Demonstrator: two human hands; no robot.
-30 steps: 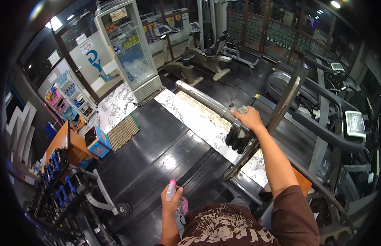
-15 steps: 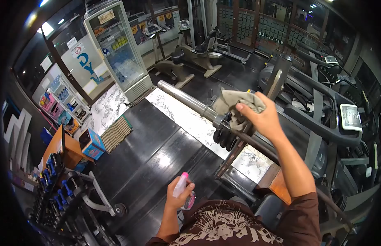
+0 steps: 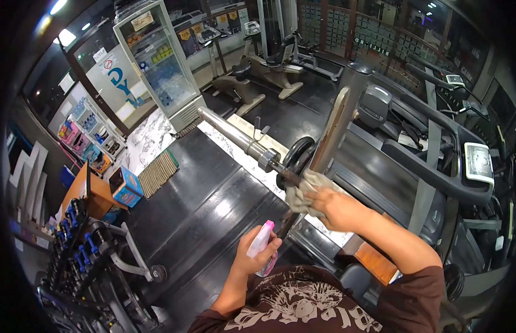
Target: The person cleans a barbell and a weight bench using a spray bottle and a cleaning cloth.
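Observation:
My left hand is wrapped round a spray bottle with a pink top, held upright but tilted a little in front of my shirt. Fingers of my right hand press a crumpled grey-beige cloth against the barbell, just inside its collar and close to the metal upright. The bar's thick sleeve points away to the upper left. Black weight plates hang on the rack behind the bar. The cloth hides the part of the bar beneath it.
Treadmills line the right side, and exercise bikes stand at the back. A glass-door fridge is at the upper left. The dumbbell rack occupies the lower left. A bench with an orange-brown box lies close on my right.
My right hand has brought the cloth down and left, from above the bar near the upright onto the bar itself. My left hand has moved slightly up and right with the spray bottle.

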